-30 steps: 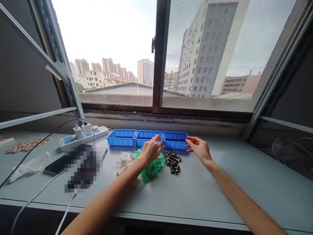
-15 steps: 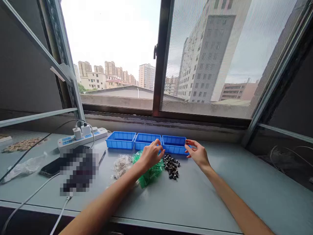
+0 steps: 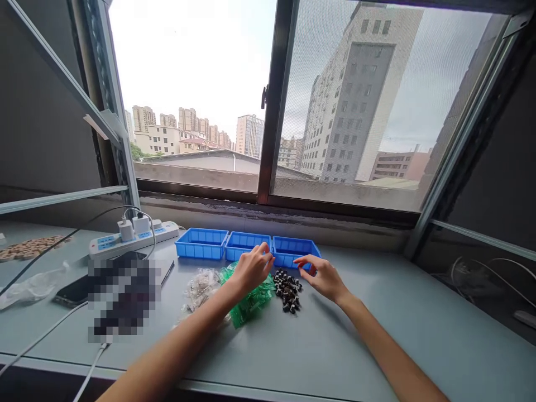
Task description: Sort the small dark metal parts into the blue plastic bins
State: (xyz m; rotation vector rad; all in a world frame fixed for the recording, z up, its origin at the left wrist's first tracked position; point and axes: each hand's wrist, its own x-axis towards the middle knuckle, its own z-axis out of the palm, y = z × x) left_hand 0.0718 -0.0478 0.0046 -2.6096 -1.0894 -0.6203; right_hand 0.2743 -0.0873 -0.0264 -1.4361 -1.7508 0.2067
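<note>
Black-and-silver small parts (image 3: 288, 292) lie in a loose pile on a grey table (image 3: 335, 340). From that pile, three blue trays (image 3: 233, 254) run in a row from 10 to 12 o'clock, and green packets (image 3: 253, 304) sit at 9, with clear packets (image 3: 203, 285) beyond. At 2 o'clock, the right hand (image 3: 323, 277) has thumb and fingers parted, nothing visible between them. At 10, the left hand (image 3: 252, 268) is half-curled over the green packets; whether it grips anything cannot be told.
</note>
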